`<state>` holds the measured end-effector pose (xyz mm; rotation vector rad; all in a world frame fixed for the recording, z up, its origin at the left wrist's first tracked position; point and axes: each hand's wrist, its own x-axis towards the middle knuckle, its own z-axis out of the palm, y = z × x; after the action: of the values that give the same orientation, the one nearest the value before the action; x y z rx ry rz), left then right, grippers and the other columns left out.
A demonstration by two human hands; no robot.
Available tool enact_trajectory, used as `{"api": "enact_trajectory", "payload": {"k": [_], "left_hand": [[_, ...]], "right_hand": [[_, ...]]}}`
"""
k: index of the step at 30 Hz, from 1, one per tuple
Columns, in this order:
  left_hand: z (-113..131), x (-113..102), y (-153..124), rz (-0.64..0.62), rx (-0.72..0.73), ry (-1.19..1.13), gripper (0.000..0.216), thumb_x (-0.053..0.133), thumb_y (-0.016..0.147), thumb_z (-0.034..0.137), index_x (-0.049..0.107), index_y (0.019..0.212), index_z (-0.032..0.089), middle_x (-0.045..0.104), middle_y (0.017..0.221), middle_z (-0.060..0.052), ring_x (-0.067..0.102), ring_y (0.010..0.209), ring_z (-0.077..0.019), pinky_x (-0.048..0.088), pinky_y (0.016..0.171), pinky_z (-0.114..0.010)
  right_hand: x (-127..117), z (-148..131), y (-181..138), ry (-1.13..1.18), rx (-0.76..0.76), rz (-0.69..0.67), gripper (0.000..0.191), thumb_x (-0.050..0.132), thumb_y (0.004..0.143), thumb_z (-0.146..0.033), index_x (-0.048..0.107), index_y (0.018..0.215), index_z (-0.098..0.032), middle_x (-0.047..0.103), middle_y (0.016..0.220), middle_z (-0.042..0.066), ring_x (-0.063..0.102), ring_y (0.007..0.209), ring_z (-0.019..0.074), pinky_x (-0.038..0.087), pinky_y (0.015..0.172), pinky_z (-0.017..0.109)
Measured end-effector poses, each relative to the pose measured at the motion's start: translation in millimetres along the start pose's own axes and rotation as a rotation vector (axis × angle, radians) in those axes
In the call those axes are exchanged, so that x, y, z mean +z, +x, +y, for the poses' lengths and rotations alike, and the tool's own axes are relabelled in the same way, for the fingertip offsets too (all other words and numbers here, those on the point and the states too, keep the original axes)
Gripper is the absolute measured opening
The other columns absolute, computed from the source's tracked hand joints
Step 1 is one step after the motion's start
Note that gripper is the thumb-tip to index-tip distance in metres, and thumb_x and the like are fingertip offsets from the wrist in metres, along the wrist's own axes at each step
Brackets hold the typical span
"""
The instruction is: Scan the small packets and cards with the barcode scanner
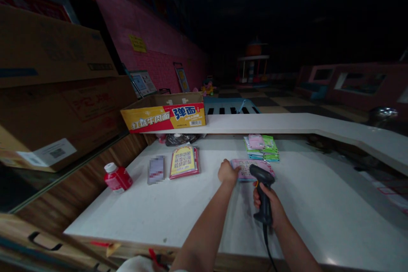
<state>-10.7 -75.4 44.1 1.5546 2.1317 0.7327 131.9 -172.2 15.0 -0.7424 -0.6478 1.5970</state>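
Note:
My right hand point(274, 206) is wrapped around the handle of a black barcode scanner point(263, 199), whose cable runs down toward the counter's front edge. The scanner's head hangs over a pink printed packet point(247, 167) and covers part of it. At the packet's left edge is my left hand point(227, 172), fingers closed on that edge with the thumb on top. Just behind it lies a pile of green, pink and blue packets point(262, 148). Farther left rests a stack with a yellow-and-red top packet point(185, 160), covered in small code-like squares.
A phone-sized, blurred item point(156, 169) and a red bottle with a white cap point(117, 177) stand left on the white counter point(140, 216). An open yellow-and-red carton point(165, 117) sits on the raised ledge point(255, 123). Large cardboard boxes point(57, 97) are stacked at far left.

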Motion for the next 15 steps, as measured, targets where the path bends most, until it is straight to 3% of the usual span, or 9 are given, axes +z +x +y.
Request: {"api": "enact_trajectory", "payload": {"k": [8,13,15], "left_hand": [[-14.4,0.2,15.3,0.011,-0.104,-0.114,0.043,0.082,0.060,0.028,0.058,0.095,0.021,0.072,0.102,-0.010,0.067,0.099,-0.0230,0.047,0.079,-0.027],[-23.1,-0.5,21.8,-0.127,-0.293,-0.718,0.026,0.078,0.057,0.017,0.057,0.071,0.019,0.066,0.061,-0.001,0.069,0.066,-0.0211,0.053,0.064,-0.032],[-24.7,-6.2,21.1,-0.201,-0.314,-0.823,0.020,0.075,0.062,0.019,0.055,0.067,0.019,0.060,0.050,0.002,0.064,0.052,-0.0184,0.054,0.056,-0.032]], "right_hand": [[-4.8,3.0,5.9,-0.003,0.009,-0.008,0.040,0.079,0.067,-0.049,0.061,0.085,-0.019,0.054,0.053,-0.003,0.047,0.039,0.0117,0.038,0.037,0.023],[-2.3,-0.5,1.2,0.001,0.026,0.007,0.039,0.078,0.068,-0.049,0.062,0.087,-0.018,0.054,0.054,-0.003,0.045,0.040,0.0097,0.037,0.038,0.021],[-1.2,-1.4,-1.6,0.005,0.026,-0.016,0.038,0.078,0.070,-0.049,0.063,0.087,-0.019,0.053,0.054,-0.004,0.044,0.041,0.0087,0.036,0.038,0.020]]}}
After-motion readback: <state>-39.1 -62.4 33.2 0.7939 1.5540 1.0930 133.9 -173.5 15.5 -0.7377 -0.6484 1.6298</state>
